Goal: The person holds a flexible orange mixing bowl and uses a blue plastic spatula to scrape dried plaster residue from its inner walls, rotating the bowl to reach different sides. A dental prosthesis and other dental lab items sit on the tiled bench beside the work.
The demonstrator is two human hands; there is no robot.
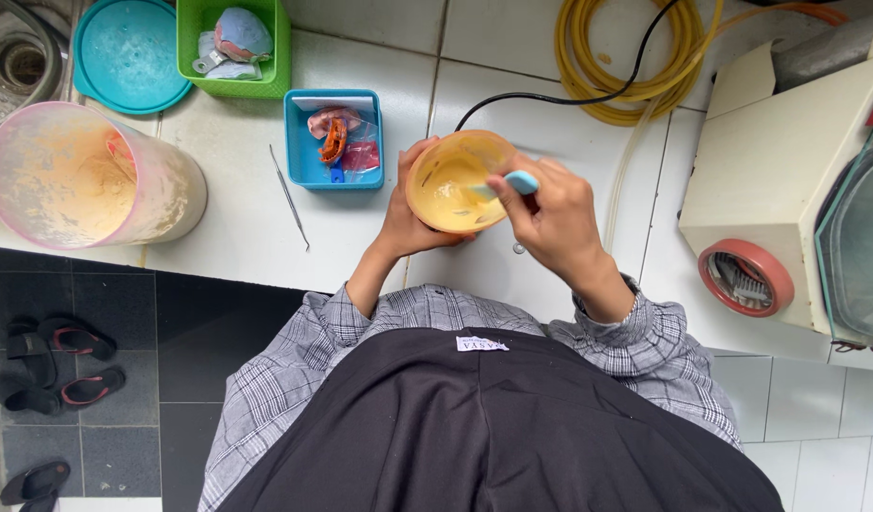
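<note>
1. Left hand (pixel 410 213) sat just left of frame centre, fingers curled in a cupping grip, thumb toward 12 o'clock.
2. Left forearm ran back toward 7 o'clock, checked sleeve pushed up.
3. Right hand (pixel 553 216) was clenched, knuckles up, fingertips pointing to 9 o'clock.
4. Right forearm ran toward 5 o'clock, wrist bent.

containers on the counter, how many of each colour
Orange mixing bowl, held in the left hand: 1
Blue tray: 1
Green basket: 1
Teal lid: 1
Pink tub: 1
Total: 5
</note>
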